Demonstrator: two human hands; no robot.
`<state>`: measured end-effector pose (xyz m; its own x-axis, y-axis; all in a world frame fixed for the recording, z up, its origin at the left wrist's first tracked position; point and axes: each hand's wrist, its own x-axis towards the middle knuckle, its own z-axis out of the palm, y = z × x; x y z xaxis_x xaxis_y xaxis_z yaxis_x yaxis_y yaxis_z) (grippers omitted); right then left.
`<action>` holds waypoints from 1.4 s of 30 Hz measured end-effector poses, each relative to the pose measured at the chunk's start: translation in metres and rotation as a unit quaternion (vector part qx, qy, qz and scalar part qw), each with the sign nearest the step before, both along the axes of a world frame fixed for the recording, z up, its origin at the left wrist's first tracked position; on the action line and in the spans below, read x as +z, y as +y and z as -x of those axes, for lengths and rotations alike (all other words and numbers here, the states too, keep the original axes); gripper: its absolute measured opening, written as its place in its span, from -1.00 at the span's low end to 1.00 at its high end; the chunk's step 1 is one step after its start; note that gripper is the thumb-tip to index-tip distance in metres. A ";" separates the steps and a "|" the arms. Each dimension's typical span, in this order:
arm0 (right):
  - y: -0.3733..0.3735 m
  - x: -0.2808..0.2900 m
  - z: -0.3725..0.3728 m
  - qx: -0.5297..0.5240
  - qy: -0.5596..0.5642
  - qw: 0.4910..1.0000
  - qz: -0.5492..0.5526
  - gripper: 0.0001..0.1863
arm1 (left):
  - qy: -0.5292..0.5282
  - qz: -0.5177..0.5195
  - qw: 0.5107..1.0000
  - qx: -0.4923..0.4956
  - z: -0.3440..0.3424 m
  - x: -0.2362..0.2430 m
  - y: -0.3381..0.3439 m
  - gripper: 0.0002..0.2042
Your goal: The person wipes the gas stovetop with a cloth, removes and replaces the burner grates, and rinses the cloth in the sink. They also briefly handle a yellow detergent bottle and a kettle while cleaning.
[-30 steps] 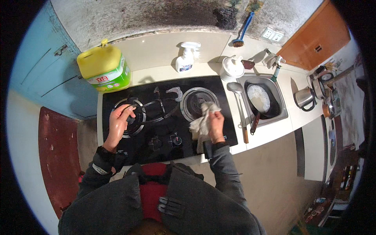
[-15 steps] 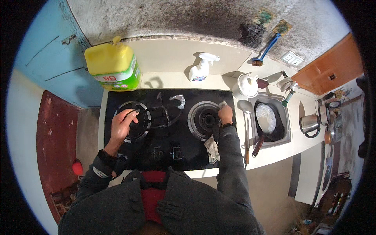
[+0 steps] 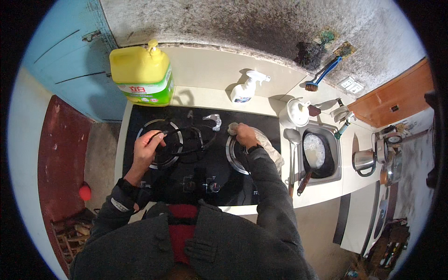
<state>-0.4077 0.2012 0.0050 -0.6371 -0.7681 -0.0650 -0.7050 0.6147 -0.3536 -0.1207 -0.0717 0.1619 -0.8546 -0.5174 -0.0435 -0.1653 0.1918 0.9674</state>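
The left hand (image 3: 147, 150) pinches a black pot stand (image 3: 200, 140) over the stove (image 3: 198, 170); the right hand (image 3: 246, 136) is closed on a pale cloth (image 3: 272, 150) at the right burner (image 3: 232, 157), a spray bottle (image 3: 246, 89) beyond it

The stove (image 3: 198, 168) sits at the frame's centre, a jug (image 3: 141, 74) behind it at upper left, a spray bottle (image 3: 247, 89) at upper centre. Right of the stove, a pan (image 3: 329, 163) lies in the sink (image 3: 338, 169).

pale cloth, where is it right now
In the head view, right of centre, the pale cloth is in the right hand, lying across the far side of the right burner's chrome ring, left of the sink.
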 end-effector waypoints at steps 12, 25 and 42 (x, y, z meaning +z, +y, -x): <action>0.010 -0.018 -0.080 0.214 0.153 0.965 0.005 -0.86 | 0.072 -0.021 0.997 0.031 -0.041 0.015 0.002 -0.81; 0.120 0.008 -0.160 0.117 0.025 0.993 0.004 -0.70 | 0.028 -0.072 0.997 0.023 -0.082 0.034 0.019 -0.81; 0.099 0.009 -0.021 -0.408 0.043 0.902 0.132 -0.72 | -0.049 -0.012 0.999 0.009 -0.081 0.035 0.029 -0.69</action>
<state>-0.3871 0.3002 0.0136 -0.9916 -0.0225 0.1274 -0.0872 0.8437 -0.5296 -0.0396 -0.0428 0.1968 -0.8367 -0.5299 -0.1384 -0.2623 0.1659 0.9506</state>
